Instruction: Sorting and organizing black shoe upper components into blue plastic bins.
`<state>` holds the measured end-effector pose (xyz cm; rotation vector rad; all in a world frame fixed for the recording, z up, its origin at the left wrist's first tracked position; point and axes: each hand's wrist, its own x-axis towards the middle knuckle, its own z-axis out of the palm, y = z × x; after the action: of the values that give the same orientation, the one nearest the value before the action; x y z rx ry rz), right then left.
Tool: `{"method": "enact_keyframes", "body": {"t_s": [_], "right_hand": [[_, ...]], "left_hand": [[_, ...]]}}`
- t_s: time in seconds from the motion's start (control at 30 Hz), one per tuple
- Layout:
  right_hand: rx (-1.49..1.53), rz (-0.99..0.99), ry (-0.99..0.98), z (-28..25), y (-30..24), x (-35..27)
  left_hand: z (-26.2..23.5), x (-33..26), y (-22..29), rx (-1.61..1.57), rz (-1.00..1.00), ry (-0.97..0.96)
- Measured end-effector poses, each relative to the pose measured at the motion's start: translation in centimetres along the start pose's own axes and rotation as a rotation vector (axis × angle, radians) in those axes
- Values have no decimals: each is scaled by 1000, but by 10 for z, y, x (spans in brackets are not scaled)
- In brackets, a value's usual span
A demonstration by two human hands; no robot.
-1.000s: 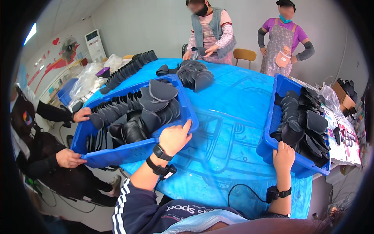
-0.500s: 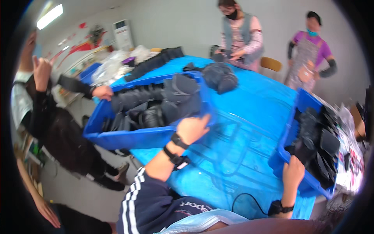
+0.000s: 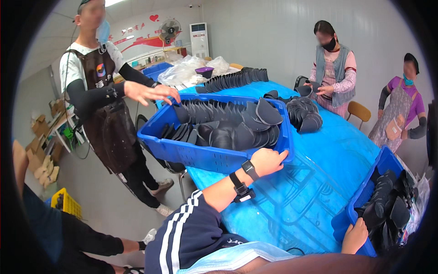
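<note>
My left hand point(image 3: 268, 162) grips the near right corner of a large blue plastic crate point(image 3: 205, 157), its index finger stretched along the rim. Rows of black curved, cup-like pads point(image 3: 242, 132) fill that crate. Its near left part juts past the table edge. On the right, my right hand point(image 3: 356, 235) is closed over the near rim of a second blue crate point(image 3: 340, 223), which holds more black pads point(image 3: 383, 201). A co-worker's hands point(image 3: 153, 92) reach over the far left end of the first crate; whether they touch it I cannot tell.
A blue-covered table point(image 3: 315, 169) lies between the crates. Piled black pads point(image 3: 305, 115) and a long row of them point(image 3: 235, 80) lie farther back. Another co-worker point(image 3: 331, 68) handles a pad; one point(image 3: 401, 100) stands at far right. A wooden chair point(image 3: 359, 111) is behind the table.
The view has swung left. The co-worker at left has lowered a raised hand and now has both hands over the crate's end. My hands stay on the two crates.
</note>
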<state>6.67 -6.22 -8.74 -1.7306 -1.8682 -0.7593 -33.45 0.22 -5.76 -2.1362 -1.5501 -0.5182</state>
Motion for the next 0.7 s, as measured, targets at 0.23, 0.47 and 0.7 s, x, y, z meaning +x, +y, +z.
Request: {"method": "enact_keyframes", "body": {"t_s": [0.23, 0.47, 0.7], "right_hand": [[-1, 42, -173, 1, 5, 1], [9, -7, -90, 6, 8, -2], [-15, 76, -155, 4, 8, -1]], "left_hand": [[2, -5, 2, 11, -14, 20], [1, -9, 3, 31, -36, 59], [5, -2, 10, -24, -12, 56]]}}
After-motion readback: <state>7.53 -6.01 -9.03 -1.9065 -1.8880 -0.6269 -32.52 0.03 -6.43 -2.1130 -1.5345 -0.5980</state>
